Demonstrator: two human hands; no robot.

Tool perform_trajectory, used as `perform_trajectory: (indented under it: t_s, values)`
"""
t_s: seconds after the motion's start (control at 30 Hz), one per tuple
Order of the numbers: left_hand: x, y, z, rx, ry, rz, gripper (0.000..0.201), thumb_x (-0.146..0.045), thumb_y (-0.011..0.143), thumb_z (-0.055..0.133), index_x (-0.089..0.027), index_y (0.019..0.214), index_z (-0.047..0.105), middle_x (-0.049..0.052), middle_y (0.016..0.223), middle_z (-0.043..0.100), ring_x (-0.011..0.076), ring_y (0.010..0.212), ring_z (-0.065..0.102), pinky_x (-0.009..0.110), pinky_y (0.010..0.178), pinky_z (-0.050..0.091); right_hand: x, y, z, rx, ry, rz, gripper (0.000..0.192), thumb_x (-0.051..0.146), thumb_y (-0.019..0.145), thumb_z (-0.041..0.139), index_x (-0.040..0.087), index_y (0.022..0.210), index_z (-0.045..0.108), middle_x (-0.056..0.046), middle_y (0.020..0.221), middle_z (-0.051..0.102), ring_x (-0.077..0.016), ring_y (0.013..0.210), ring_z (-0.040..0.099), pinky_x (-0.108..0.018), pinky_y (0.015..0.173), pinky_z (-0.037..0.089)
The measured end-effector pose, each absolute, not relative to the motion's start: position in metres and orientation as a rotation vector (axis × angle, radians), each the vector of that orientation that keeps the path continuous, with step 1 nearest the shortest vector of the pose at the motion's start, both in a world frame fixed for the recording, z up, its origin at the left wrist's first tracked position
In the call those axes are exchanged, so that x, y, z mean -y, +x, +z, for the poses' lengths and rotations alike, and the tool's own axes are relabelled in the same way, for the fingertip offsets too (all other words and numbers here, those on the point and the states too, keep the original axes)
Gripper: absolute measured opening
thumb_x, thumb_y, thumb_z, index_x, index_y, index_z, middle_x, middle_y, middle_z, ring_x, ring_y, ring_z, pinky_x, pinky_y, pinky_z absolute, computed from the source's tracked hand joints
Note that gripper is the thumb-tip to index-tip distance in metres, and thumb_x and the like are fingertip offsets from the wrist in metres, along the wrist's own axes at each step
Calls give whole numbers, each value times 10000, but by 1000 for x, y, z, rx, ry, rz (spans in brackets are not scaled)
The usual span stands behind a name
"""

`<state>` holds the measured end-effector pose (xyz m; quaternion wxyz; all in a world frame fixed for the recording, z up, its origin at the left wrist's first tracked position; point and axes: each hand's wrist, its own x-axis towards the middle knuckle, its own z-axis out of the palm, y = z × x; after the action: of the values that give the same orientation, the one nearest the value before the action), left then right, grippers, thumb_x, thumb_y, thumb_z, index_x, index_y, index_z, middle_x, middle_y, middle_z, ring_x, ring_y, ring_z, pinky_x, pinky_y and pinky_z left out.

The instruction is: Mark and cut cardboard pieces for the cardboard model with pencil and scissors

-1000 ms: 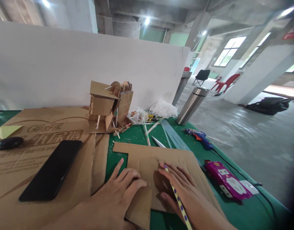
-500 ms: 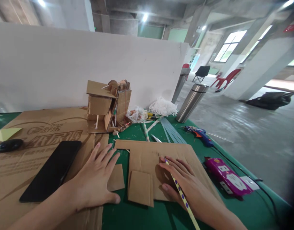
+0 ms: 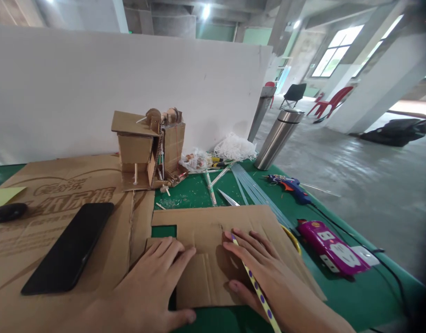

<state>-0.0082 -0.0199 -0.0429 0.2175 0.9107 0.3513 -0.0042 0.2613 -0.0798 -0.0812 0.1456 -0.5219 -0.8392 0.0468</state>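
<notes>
A brown cardboard sheet (image 3: 247,217), with a rectangular notch at its upper left, lies on the green table in front of me. My right hand (image 3: 268,263) rests on it, holding a yellow pencil with purple dots (image 3: 256,286) between thumb and fingers. Its upper end is by the index fingertip. My left hand (image 3: 157,277) is spread low over the sheet's left edge, fingertips at the cardboard, thumb apart. A small cardboard piece (image 3: 194,282) seems to lie on the sheet beside that hand. Another small piece (image 3: 151,242) is mostly hidden beneath the fingers.
A cardboard model (image 3: 136,148) stands at the back. To the left are a black phone (image 3: 70,249) and a mouse (image 3: 8,212). On the right lie a glue gun (image 3: 291,187), a magenta power strip (image 3: 333,249) and clear glue sticks (image 3: 251,185); a steel flask (image 3: 278,138) stands behind.
My left hand has moved right and nearer to me, onto the small cardboard pieces and the sheet's left edge. My right hand keeps the pencil and stays on the sheet. The view has shifted slightly.
</notes>
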Motion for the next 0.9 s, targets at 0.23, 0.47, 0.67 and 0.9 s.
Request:
perform_trajectory:
  t_s: [0.23,0.47,0.67,0.9]
  values:
    - [17,-12,-51,-1006,2509,25,978,-738,625,718,-215,1415,474,146,1316,570,465,1332,395,701,1093,298,79,233,-69,2517,-1357,331,584,358,823,680,210,1361,508,-100,1460,523,-323,1383,412,-590,1144,307]
    - [14,-21,-37,-938,2487,-39,944,-592,649,774,-233,1446,418,129,1415,529,390,1394,370,625,1168,218,75,216,-73,2507,-1398,464,509,315,807,680,207,1287,549,-112,1394,569,-324,1341,454,-588,1153,291]
    - [10,-31,-38,-954,2478,-86,910,-522,677,773,-206,1447,404,144,1448,499,413,1411,334,619,1151,264,80,222,-80,2418,-1495,541,576,321,778,700,236,1318,517,-117,1405,536,-382,1387,360,-614,1105,354]
    - [9,-30,-35,-943,2464,-120,898,-473,687,765,-184,1451,391,141,1430,505,418,1410,327,621,1139,286,77,219,-80,2443,-1458,525,554,430,808,721,255,1297,529,-100,1406,539,-361,1367,386,-634,1119,301]
